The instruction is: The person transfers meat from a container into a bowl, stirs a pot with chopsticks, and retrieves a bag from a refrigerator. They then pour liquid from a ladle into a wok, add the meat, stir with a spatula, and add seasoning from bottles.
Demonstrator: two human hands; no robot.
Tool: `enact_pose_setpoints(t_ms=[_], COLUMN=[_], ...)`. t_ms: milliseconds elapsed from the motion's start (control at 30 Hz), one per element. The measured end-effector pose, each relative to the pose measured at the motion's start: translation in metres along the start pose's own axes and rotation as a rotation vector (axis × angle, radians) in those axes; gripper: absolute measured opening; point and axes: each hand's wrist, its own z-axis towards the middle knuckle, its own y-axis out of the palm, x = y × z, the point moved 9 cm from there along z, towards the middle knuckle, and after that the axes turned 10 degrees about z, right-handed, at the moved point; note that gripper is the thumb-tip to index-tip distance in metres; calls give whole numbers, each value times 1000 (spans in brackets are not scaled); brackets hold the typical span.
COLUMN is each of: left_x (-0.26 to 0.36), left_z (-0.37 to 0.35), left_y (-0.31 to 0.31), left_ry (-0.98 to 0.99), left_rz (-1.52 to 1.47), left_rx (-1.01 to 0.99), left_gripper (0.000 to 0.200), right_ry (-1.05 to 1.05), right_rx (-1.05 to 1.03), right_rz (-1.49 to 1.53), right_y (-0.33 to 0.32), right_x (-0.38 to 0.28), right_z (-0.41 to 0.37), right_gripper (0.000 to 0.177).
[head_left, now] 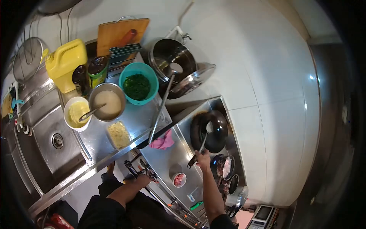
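Note:
My right hand (203,158) is closed around the dark handle of a long metal ladle (204,142). The ladle's pale head rests inside a black wok (216,133) on the steel stove. Low at the stove's front edge, my left hand (143,180) is curled at the pipes and control fittings (151,174); its fingertips are partly hidden and I cannot tell what they grip. Between my arms, a small white bowl of pink chopped meat (178,179) stands on the stove top, with a pink cloth (163,141) at the left edge.
On the left counter are a teal bowl of chopped greens (138,84), a steel bowl of pale liquid (110,103), a white bowl (74,124) and a yellow jug (68,63). A large pot (157,57) stands behind; the sink (42,131) lies left. Dark pots (228,168) line the stove's right.

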Motion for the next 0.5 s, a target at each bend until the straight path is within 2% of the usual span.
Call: enact_pose_setpoints(t_ms=[33,133,167,267,300,400,500], left_x=[-1,5,6,-6,-5,-4,-4], left_z=[3,12,11,11,12,18,17], left_y=[6,26,22,14,18,28,26], left_ry=[21,78,90,-28,-31,-47,-58], left_rz=[-12,15,51,-231,-231,-238,-214], left_rx=[98,188,302,276,246,177,138], left_gripper=[20,18,17,34,34,34,35], right_ry=[34,42,91,181,210,190,183], right_rx=[15,49,21,-16,-3,40,-10], right_rz=[-18,-45,78,274,411,270,311], right_y=[4,1,-1,-15,-12,-31,-39], right_x=[-13,-2,22,42,7,23,24], right_z=[-7,2,15,21,-7,3,0], right_gripper=[62,51,45,41,40,39,38])
